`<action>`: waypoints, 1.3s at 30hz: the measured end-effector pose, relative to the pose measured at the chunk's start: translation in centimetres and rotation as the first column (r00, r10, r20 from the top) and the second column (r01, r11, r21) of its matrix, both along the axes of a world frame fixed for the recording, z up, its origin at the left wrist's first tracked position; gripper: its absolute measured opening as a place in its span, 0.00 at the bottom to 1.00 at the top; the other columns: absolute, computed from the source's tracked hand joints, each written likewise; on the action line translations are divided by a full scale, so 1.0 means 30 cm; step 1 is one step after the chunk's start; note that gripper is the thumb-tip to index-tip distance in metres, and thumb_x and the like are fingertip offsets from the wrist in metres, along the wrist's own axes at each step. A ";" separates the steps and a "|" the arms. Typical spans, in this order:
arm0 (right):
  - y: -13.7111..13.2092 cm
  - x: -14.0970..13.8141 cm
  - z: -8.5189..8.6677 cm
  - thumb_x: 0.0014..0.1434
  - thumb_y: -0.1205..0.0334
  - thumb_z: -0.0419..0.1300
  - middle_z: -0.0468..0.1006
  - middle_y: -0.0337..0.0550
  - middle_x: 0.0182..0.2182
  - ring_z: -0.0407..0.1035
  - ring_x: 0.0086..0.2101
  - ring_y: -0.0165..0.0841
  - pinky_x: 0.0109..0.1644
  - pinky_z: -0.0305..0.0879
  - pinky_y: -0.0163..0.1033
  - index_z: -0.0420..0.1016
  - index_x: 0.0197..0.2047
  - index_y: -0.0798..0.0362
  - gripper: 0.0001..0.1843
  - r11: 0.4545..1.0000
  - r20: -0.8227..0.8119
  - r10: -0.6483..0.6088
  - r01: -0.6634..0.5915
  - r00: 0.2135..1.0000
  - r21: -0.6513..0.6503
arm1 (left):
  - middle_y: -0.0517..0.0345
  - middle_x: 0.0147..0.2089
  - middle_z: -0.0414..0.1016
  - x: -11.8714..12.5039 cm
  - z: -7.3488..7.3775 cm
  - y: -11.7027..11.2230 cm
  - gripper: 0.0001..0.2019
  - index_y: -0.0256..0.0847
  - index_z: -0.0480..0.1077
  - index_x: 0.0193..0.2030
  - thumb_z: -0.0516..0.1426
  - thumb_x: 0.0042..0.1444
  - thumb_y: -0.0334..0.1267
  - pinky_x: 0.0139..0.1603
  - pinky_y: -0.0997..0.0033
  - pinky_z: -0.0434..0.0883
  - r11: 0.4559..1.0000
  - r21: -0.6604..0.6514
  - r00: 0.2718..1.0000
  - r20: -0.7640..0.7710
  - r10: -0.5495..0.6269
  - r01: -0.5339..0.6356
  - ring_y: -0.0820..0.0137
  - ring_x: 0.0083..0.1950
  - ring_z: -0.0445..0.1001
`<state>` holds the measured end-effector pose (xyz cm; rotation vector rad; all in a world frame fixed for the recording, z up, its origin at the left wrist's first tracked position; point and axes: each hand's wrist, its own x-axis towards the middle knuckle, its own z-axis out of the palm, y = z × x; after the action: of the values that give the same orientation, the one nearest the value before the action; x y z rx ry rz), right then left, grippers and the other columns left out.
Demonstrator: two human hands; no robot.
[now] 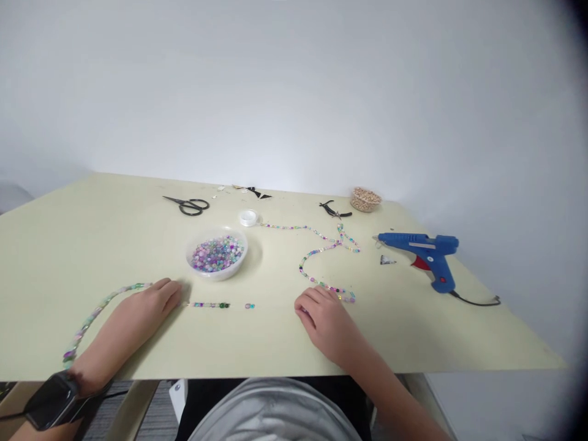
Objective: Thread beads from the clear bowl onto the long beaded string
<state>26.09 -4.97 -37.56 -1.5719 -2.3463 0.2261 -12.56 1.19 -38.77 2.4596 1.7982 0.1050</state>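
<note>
My left hand lies palm down on the pale table, fingers stretched flat over a beaded strand that curves away to the left. A short run of beads lies just right of its fingertips. My right hand rests on the table with fingers loosely curled, its fingertips beside the near end of a second, longer bead string. Whether it pinches that string I cannot make out. A clear bowl of mixed purple and green beads stands between and beyond the hands.
Black scissors and a white thread spool lie behind the bowl. Small pliers and a cup of tan beads sit at the back right. A blue glue gun with its cord lies at the right.
</note>
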 end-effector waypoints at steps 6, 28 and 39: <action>-0.035 0.109 0.008 0.69 0.70 0.55 0.79 0.45 0.40 0.71 0.46 0.40 0.60 0.59 0.52 0.75 0.41 0.52 0.08 1.000 0.017 -0.023 0.023 1.000 -0.010 | 0.54 0.40 0.71 -0.002 -0.005 0.002 0.16 0.43 0.62 0.36 0.41 0.72 0.44 0.41 0.62 0.62 1.000 0.030 1.000 -0.013 -0.009 0.009 0.64 0.37 0.73; -0.036 0.374 0.036 0.69 0.63 0.54 0.81 0.49 0.41 0.73 0.45 0.44 0.52 0.70 0.50 0.75 0.42 0.50 0.08 0.946 -0.066 -0.259 0.267 0.963 0.185 | 0.53 0.39 0.73 0.009 0.003 0.004 0.14 0.42 0.64 0.36 0.43 0.70 0.41 0.39 0.63 0.62 0.999 0.038 1.000 -0.013 0.008 -0.007 0.63 0.36 0.72; 0.085 -0.290 0.103 0.70 0.65 0.58 0.80 0.46 0.46 0.69 0.50 0.41 0.53 0.66 0.45 0.75 0.51 0.51 0.09 0.979 -0.151 0.199 -0.191 0.968 0.065 | 0.52 0.40 0.73 0.013 0.003 0.001 0.17 0.42 0.65 0.36 0.41 0.72 0.42 0.39 0.63 0.63 0.998 0.069 0.997 -0.076 0.005 0.001 0.63 0.36 0.74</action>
<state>17.40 -2.43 -34.46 -1.2516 -2.3624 0.3202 -12.17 1.22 -38.67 2.5422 1.8576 0.0752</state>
